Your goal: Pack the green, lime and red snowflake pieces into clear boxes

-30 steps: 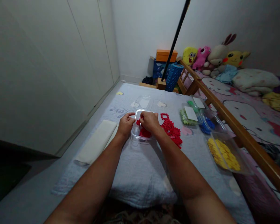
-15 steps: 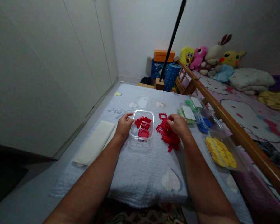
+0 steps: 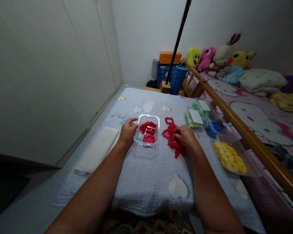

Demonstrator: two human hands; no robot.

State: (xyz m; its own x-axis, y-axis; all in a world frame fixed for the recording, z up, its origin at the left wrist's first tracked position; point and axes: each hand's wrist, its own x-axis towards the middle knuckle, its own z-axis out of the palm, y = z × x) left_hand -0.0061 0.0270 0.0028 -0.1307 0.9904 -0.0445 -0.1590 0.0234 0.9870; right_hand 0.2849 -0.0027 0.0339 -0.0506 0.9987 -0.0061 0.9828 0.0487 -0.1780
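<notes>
My left hand [image 3: 129,131] is closed on the left rim of a clear plastic container [image 3: 136,140], fingertips at its upper left corner. Several red plastic building pieces [image 3: 149,138] with notched edges lie inside it. To the right of the container, a loose pile of the same red pieces [image 3: 177,148] is spread on the cloth. My right hand [image 3: 185,136] reaches over this pile from the right, fingers bent and pinched on a red piece at its upper side. The hand partly covers that piece and some of the pile.
A clear lid [image 3: 148,107] with a white label lies beyond the container. Folded cream cloth [image 3: 97,149] lies at left. On the right stand containers of green [image 3: 194,122], blue [image 3: 213,128] and yellow pieces [image 3: 230,157], beside a wooden bed rail [image 3: 224,122].
My right hand has moved slightly down and closer over the red pile. My left hand stays at the container, and the view has shifted a little.
</notes>
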